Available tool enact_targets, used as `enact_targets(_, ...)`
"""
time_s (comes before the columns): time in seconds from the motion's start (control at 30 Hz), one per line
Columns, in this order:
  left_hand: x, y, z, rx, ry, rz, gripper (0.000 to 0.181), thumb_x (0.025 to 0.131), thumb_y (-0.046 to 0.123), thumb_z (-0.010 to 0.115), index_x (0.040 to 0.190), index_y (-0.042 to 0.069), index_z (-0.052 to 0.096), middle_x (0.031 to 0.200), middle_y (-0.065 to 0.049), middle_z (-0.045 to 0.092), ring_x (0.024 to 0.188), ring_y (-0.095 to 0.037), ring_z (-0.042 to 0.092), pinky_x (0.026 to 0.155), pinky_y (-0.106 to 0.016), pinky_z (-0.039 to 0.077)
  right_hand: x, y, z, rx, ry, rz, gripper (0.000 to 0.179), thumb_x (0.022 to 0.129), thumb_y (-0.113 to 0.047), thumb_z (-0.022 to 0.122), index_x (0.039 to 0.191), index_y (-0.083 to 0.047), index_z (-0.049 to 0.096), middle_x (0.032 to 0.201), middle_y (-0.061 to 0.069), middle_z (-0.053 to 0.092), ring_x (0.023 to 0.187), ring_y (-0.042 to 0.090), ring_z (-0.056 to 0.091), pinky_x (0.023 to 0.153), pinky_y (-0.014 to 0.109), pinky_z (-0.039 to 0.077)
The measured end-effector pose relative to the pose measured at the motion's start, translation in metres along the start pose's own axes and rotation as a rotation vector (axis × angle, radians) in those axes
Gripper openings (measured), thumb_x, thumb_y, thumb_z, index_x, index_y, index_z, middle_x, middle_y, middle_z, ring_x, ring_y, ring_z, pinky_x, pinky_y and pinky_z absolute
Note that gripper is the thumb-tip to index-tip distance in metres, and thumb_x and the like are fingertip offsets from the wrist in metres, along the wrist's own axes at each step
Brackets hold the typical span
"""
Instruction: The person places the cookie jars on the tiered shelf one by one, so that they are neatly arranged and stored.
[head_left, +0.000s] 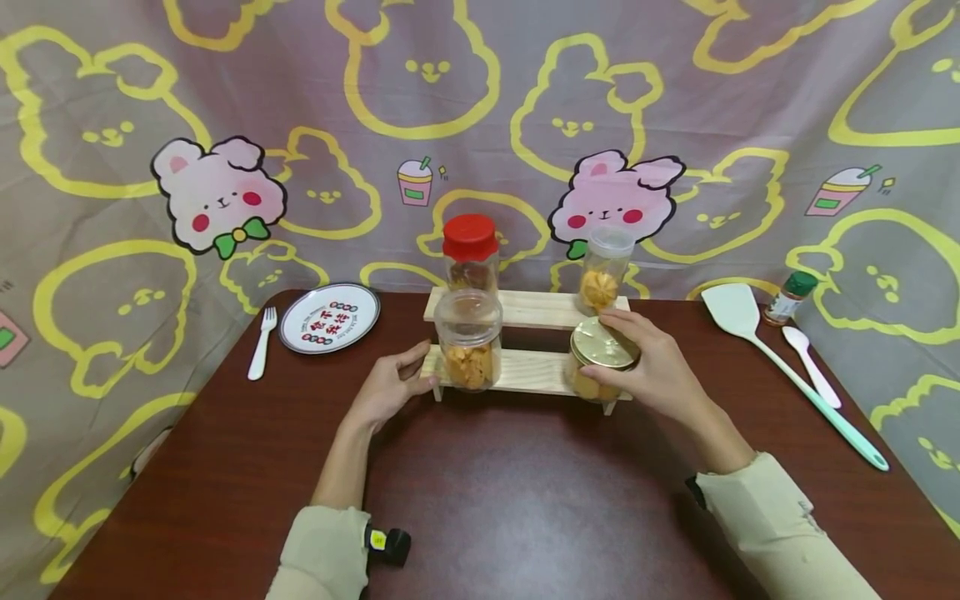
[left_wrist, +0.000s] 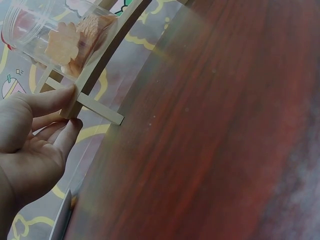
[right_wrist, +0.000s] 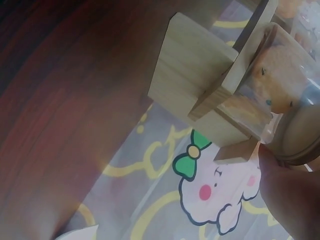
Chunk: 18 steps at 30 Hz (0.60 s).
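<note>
A two-step wooden rack [head_left: 532,372] stands on the table, with jars on both steps. My left hand [head_left: 384,387] pinches the left end of its lower step between thumb and fingers, as the left wrist view shows too. On that step, beside this hand, is a clear-lidded jar [head_left: 471,360] of cookies. At the step's right end my right hand [head_left: 656,367] grips a gold-lidded jar [head_left: 603,343] of cookies round its lid. In the right wrist view this jar [right_wrist: 280,80] is at the rack's end, and most of the hand is out of frame.
A red-lidded jar [head_left: 471,242] and a smaller clear jar [head_left: 602,283] stand on the upper step. Left lie a white fork [head_left: 262,343] and a round plate [head_left: 330,318]. Right are a pale green spatula [head_left: 795,375], a white spoon [head_left: 813,367] and a green-capped bottle [head_left: 791,298].
</note>
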<state>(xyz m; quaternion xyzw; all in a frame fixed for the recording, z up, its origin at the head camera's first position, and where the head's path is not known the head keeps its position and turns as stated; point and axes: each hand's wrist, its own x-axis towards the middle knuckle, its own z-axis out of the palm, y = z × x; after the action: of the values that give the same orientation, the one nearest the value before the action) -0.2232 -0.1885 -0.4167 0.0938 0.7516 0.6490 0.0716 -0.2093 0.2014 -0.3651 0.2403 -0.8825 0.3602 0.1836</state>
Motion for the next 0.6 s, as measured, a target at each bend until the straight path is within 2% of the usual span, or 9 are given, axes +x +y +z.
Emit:
enact_targets(0.17,-0.0016,-0.0003,-0.0007,0.021,0.004,-0.004,0.068,0.091,-0.006,0.070,0.151,-0.009,0.038,0.159,-0.019,0.036,0.142,-0.029,0.039,0.111,-0.028,0.040,0.0025,-0.0027,0.0044,0.013,-0.011,0.002,0.075,0.074,-0.028,0.093,0.135,0.002,0.062,0.140,0.013,0.058,0.128,0.032,0.053,0.097,0.050,0.048)
enact_targets(0.6,-0.0007,-0.0009,0.0002,0.031,0.000,-0.001,0.067,0.093,-0.006,0.068,0.151,-0.011,0.035,0.159,-0.022,0.034,0.143,-0.032,0.037,0.113,-0.031,0.039,0.0034,-0.0018,0.0043,-0.016,-0.025,-0.006,0.078,0.073,-0.030,0.094,0.135,0.004,0.061,0.141,0.015,0.056,0.129,0.035,0.051,0.101,0.055,0.046)
